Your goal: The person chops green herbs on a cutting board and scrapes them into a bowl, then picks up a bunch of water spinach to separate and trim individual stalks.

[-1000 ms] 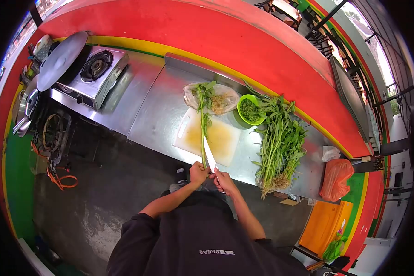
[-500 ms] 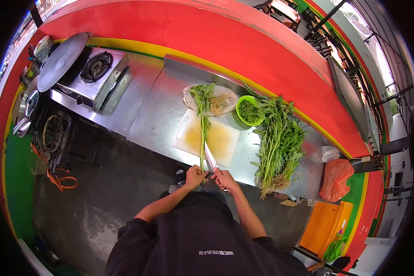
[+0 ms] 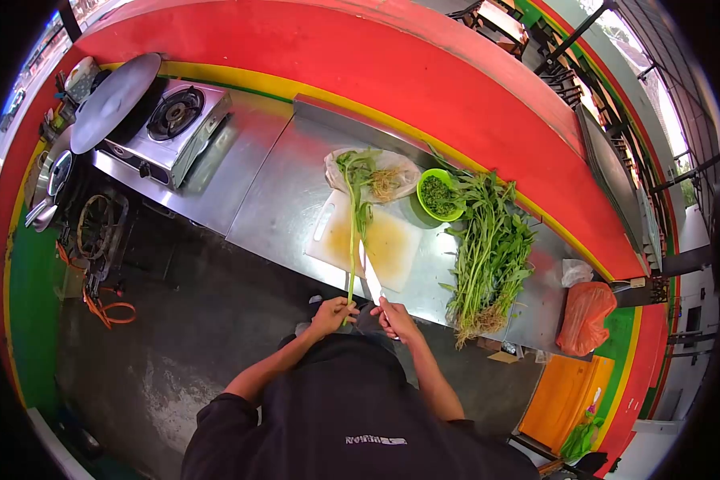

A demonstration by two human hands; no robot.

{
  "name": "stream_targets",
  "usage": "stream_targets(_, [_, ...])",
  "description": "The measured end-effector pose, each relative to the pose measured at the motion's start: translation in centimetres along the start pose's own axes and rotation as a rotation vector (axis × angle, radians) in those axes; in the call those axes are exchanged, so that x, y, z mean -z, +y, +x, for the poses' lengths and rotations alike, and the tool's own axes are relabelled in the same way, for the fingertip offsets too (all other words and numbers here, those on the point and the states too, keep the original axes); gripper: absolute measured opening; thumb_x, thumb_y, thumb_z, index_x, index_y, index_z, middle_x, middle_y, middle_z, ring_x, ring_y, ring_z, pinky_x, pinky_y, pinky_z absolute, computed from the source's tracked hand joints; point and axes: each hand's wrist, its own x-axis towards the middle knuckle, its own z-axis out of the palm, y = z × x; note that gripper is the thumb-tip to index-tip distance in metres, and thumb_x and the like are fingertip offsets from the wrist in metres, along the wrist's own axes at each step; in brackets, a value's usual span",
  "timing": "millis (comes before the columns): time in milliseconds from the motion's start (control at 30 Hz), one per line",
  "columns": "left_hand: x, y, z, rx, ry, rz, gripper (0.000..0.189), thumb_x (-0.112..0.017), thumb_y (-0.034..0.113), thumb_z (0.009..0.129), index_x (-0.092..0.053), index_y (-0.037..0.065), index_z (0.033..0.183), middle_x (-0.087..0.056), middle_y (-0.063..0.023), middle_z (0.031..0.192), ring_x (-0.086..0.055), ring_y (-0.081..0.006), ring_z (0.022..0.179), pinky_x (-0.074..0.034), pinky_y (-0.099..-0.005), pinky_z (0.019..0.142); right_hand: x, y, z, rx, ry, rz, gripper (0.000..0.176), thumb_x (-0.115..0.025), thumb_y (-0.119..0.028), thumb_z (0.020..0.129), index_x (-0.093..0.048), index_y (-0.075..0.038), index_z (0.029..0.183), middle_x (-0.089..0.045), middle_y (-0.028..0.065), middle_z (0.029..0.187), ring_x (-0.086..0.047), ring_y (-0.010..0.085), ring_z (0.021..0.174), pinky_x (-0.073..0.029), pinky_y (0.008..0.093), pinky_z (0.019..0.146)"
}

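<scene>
My left hand [image 3: 334, 315] is closed round the lower end of a long leafy green stem [image 3: 353, 256], whose leaves reach up across the cutting board to a plastic bag. In my right hand [image 3: 396, 320] is a knife [image 3: 370, 272], gripped by the handle, its blade pointing away from me over the board's near edge. The blade is just right of the stem, with a small gap near my hands. Under both lies a white cutting board [image 3: 400, 248] with yellowish stains. The clear plastic bag [image 3: 408, 169] beyond it holds cut root ends.
A green bowl [image 3: 422, 210] of chopped greens stands right of the bag. Beside it lies a large heap of leafy stems [image 3: 492, 248]. A gas stove [image 3: 168, 132] is at left, an orange plastic bag [image 3: 586, 318] at far right. A red wall [image 3: 360, 64] borders the steel counter.
The knife has moved right, away from the stem's lower end, and my two hands are farther apart. My left hand has shifted slightly left with the stem.
</scene>
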Motion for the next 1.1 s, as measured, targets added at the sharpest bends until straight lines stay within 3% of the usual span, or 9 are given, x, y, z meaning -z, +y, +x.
stream_targets(67, [-0.2,0.6,-0.1,0.075,-0.094,0.069,0.029,-0.050,0.022,0.104,-0.056,-0.005,0.114,-0.066,-0.0166,0.111,-0.069,-0.0248,0.101,-0.057,-0.0357,0.084,-0.1,-0.6,-0.5,0.033,-0.012,0.050,0.057,-0.043,-0.052,0.103,-0.058,0.003,0.103,-0.040,-0.0021,0.056,-0.030,0.0058,0.038,-0.021,0.0239,0.035])
stream_targets(267, [0.2,-1.9,1.0,0.117,-0.165,-0.056,0.032,-0.041,0.017,0.106,-0.050,-0.008,0.124,-0.066,-0.0203,0.111,-0.070,-0.0282,0.096,-0.057,-0.0365,0.085,-0.2,-1.4,-0.2,0.059,0.012,0.079,0.058,-0.043,-0.053,0.102,-0.058,0.003,0.104,-0.040,-0.0030,0.056,-0.031,0.0056,0.038,-0.021,0.0233,0.035])
stream_targets(900, [-0.2,-2.6,1.8,0.209,-0.209,0.000,0.033,-0.038,0.019,0.107,-0.051,-0.008,0.118,-0.066,-0.0202,0.105,-0.071,-0.0289,0.089,-0.059,-0.0375,0.080,-0.6,-1.4,1.9,0.029,0.000,-0.010,0.059,-0.042,-0.054,0.102,-0.056,0.003,0.101,-0.038,-0.0034,0.054,-0.029,0.0053,0.037,-0.020,0.0235,0.034])
stream_targets(1000, [0.0,-2.8,2.0,0.215,-0.246,0.029,0.034,-0.038,0.020,0.107,-0.049,-0.008,0.122,-0.064,-0.0200,0.108,-0.068,-0.0304,0.097,-0.057,-0.0402,0.086,-0.6,-1.4,2.0,0.027,0.008,-0.034,0.059,-0.041,-0.054,0.102,-0.057,0.003,0.100,-0.038,-0.0032,0.054,-0.029,0.0054,0.037,-0.021,0.0237,0.034])
stream_targets(1100, [0.1,-2.4,1.8,0.177,-0.239,0.047,0.032,-0.037,0.018,0.106,-0.051,-0.008,0.118,-0.067,-0.0198,0.102,-0.071,-0.0280,0.087,-0.059,-0.0359,0.079,-0.4,-1.3,2.4,0.040,0.043,-0.085,0.058,-0.042,-0.053,0.102,-0.057,0.003,0.099,-0.039,-0.0026,0.054,-0.029,0.0058,0.037,-0.022,0.0243,0.034])
